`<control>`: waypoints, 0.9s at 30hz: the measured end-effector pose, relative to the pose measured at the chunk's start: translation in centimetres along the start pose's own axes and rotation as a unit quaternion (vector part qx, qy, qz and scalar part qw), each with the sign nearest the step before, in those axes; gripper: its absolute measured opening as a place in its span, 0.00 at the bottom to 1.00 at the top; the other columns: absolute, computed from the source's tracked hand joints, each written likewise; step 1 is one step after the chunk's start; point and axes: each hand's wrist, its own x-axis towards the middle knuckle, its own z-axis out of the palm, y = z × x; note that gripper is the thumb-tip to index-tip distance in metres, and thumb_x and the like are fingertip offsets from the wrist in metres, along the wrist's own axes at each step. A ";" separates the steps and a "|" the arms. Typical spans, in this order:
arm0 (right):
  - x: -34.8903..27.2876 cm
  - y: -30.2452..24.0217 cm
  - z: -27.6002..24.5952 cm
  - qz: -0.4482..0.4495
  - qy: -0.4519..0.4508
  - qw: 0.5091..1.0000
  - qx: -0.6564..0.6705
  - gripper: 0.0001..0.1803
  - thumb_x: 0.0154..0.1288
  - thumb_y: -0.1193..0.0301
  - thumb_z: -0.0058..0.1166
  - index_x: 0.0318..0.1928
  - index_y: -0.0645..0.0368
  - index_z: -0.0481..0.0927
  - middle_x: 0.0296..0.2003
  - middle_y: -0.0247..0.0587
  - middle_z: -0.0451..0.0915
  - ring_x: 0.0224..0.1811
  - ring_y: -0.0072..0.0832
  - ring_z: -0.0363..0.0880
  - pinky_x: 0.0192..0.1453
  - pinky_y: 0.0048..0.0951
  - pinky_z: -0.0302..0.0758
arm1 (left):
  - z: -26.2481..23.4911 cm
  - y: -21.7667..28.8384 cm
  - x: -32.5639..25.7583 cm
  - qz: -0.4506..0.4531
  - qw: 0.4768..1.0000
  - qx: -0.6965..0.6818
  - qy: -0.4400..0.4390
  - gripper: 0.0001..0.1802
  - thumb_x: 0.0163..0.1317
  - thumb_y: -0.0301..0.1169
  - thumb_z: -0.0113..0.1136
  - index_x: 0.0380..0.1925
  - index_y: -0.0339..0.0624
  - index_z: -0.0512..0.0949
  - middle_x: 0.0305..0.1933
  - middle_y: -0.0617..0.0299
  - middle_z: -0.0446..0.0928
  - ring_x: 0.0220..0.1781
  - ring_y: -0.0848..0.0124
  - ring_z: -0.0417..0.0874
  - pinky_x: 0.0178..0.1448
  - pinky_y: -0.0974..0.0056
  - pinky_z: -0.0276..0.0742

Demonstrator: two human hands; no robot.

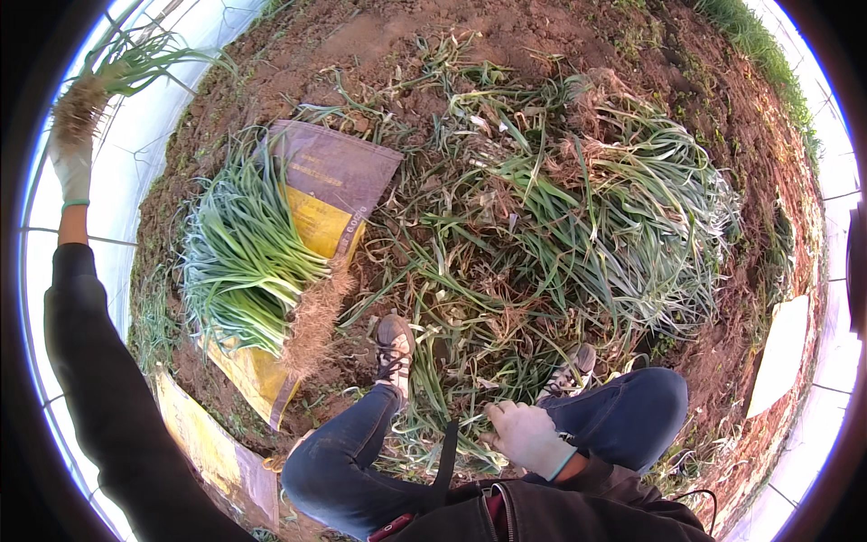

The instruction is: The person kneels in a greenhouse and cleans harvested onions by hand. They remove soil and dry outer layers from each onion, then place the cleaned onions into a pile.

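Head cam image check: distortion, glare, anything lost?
Head view: fisheye bends edges toward the rim, corners black; white sheeting at both sides looks nearly blown out, with bluish fringing; left hand and its raised clump sit near that rim; leafy bundle reads clearly.

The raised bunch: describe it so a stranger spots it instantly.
Follow the dark sleeve up the left edge to the gloved left hand. Its bunch has brown roots and green leaves; unlike the pile on the yellow sack, it is held aloft.
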 end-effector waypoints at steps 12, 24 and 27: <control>0.2 0.9 -0.1 -0.011 -0.006 0.998 0.068 0.28 0.63 0.54 0.56 0.57 0.60 0.73 0.47 0.46 0.76 0.41 0.41 0.81 0.43 0.38 0.77 | 8.1 -30.2 -37.7 -0.062 0.566 0.683 -0.457 0.28 0.50 0.13 0.53 0.51 0.50 0.75 0.61 0.59 0.71 0.59 0.54 0.72 0.63 0.57 0.72; -0.1 1.0 0.3 -0.007 0.031 0.998 0.056 0.30 0.60 0.57 0.58 0.58 0.60 0.72 0.44 0.46 0.75 0.39 0.40 0.79 0.41 0.38 0.77 | 28.8 -24.6 -52.5 0.198 0.567 0.462 -0.652 0.35 0.61 0.40 0.58 0.69 0.51 0.62 0.71 0.52 0.59 0.69 0.55 0.64 0.76 0.50 0.55; -0.5 0.9 0.1 -0.014 0.025 0.998 0.055 0.30 0.60 0.58 0.58 0.59 0.60 0.72 0.44 0.45 0.75 0.39 0.39 0.79 0.41 0.37 0.77 | 29.6 -23.9 -58.4 0.094 0.549 0.473 -0.682 0.36 0.61 0.49 0.57 0.68 0.51 0.62 0.72 0.48 0.57 0.69 0.52 0.63 0.74 0.48 0.56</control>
